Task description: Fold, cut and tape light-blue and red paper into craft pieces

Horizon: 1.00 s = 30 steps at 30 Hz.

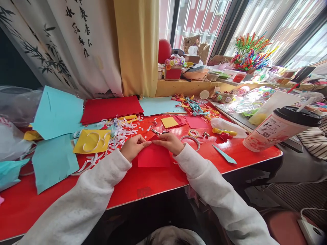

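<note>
A sheet of red paper (154, 158) stands near the table's front edge, its upper end between my two hands. My left hand (134, 147) pinches the paper's top from the left, thumb and fingers pressed together. From the right, my right hand (170, 142) pinches the same top edge, its fingertips almost meeting the left ones. The paper's top looks drawn to a point or fold, partly hidden by the fingers. Just behind the hands lie small pliers (155, 131). Beside my right hand is a roll of tape (191, 143).
White paper shreds (125, 131) and a yellow sheet (92, 141) lie left of the hands. Blue paper (55, 160) covers the table's left side. Red sheets (112, 109) are stacked behind. A lidded drink cup (279, 127) stands at the right edge, near a blue paper strip (224, 154).
</note>
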Each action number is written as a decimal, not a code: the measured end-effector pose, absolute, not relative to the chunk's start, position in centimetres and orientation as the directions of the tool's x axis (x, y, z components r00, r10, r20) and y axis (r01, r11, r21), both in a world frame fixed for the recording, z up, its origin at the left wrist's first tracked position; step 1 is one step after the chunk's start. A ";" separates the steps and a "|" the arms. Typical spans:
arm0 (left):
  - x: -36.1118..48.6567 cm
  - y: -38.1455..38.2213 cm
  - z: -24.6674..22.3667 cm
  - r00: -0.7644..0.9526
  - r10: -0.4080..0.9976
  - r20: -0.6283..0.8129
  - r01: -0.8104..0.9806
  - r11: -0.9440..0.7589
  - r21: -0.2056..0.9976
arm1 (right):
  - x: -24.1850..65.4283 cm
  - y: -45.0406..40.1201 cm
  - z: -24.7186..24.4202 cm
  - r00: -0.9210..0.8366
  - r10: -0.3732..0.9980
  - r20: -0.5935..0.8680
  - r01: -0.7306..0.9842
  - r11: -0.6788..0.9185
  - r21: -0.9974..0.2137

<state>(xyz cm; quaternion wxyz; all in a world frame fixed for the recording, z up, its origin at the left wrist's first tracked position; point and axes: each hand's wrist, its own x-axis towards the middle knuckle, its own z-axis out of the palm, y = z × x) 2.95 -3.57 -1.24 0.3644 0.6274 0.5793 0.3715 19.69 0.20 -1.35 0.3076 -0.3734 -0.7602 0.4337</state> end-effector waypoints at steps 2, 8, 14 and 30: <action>3.0 -3.5 -1.2 0.033 0.997 0.067 0.424 -0.075 0.903 | 19.7 0.2 -1.4 -0.507 0.851 0.140 0.284 0.318 -0.904; 2.7 -3.3 -0.7 0.074 0.996 0.051 0.287 -0.071 0.955 | 20.0 0.4 -1.4 -0.477 0.873 0.100 0.232 0.235 -0.944; 2.5 -3.5 0.7 0.034 0.998 0.060 0.239 -0.066 0.969 | 20.0 0.1 -0.9 -0.554 0.833 -0.006 0.195 0.122 -0.973; 2.4 -3.8 0.4 0.185 0.982 -0.047 0.021 0.044 0.999 | 20.0 0.0 -0.7 -0.554 0.831 -0.042 0.044 -0.021 -0.999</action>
